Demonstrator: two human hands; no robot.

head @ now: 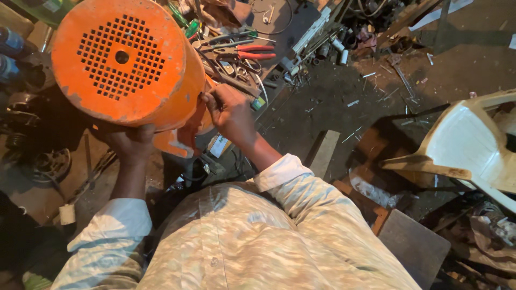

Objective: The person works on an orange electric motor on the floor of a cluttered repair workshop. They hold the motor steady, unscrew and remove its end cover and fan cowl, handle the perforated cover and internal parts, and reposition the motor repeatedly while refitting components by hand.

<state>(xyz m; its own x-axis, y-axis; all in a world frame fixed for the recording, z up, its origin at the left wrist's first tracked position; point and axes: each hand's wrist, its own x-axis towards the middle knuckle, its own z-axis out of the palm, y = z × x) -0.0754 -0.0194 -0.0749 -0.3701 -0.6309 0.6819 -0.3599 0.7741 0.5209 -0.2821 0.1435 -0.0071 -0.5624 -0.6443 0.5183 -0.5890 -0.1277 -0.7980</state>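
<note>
A: Item one, orange motor cover [126, 62]: round, perforated end face turned up at us, paint chipped along the rim. Our left hand [134, 144] cups it from below, fingers closed on its lower rim. It sits at the near left of the cluttered bench [301, 21], above the orange motor body [177, 140].

B: Item two, our right hand [228, 110]: pressed against the cover's right side, fingers pinched shut. On what, we cannot tell; anything held is too small or hidden.

A: Risk, as we judge it: the cover rests on one palm only. If the right hand pushes hard at the seam, the cover could tip off the left hand and fall to the floor.

B: Second risk: the rim edge looks thin and worn. A slip of the right hand could drag our knuckles across it.

A: Item three, red-handled pliers [252, 51], lying just beyond the cover among loose tools. A dropped cover could knock them off the bench edge.

B: Item four, white plastic chair [473, 145], far right, well apart. No hazard noted.
</note>
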